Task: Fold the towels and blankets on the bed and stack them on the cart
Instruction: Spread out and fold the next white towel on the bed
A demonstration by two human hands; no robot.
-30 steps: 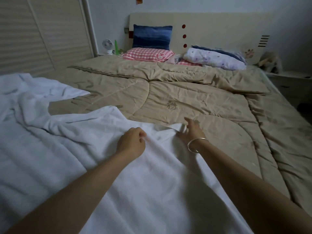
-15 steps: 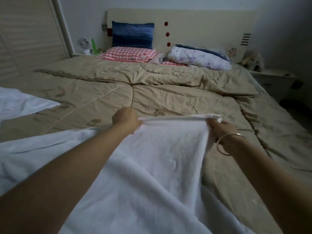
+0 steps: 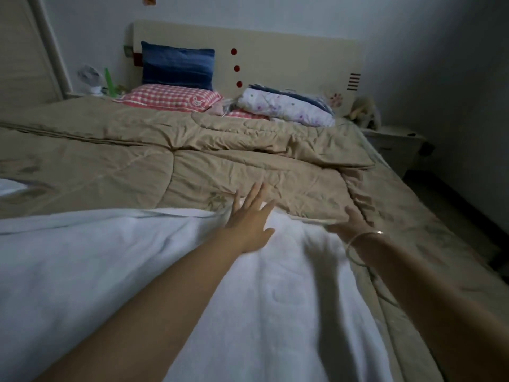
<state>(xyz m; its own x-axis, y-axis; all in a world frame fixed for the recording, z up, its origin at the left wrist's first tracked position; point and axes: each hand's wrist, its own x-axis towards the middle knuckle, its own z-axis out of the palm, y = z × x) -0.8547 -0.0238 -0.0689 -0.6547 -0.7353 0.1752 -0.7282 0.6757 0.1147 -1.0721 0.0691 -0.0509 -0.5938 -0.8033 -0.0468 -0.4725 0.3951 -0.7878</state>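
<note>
A large white towel [image 3: 170, 271] lies spread over the near part of the bed, its far edge on the tan quilt [image 3: 248, 172]. My left hand [image 3: 248, 219] rests flat on the towel's far edge with its fingers spread. My right hand [image 3: 351, 223], with a bangle on the wrist, is at the towel's far right corner and appears to pinch it; the view is blurred there. Part of another white cloth [image 3: 8, 186] shows at the left edge. No cart is in view.
Against the headboard [image 3: 289, 59] are a blue pillow [image 3: 177, 68], a red checked pillow [image 3: 170, 97] and a folded floral blanket [image 3: 286, 108]. A nightstand [image 3: 396, 144] stands right of the bed, and a wardrobe [image 3: 22, 56] at the left.
The towel's far edge, held up taut by both hands half a second ago, now lies on the quilt. My left hand has let go and spread flat on it.
</note>
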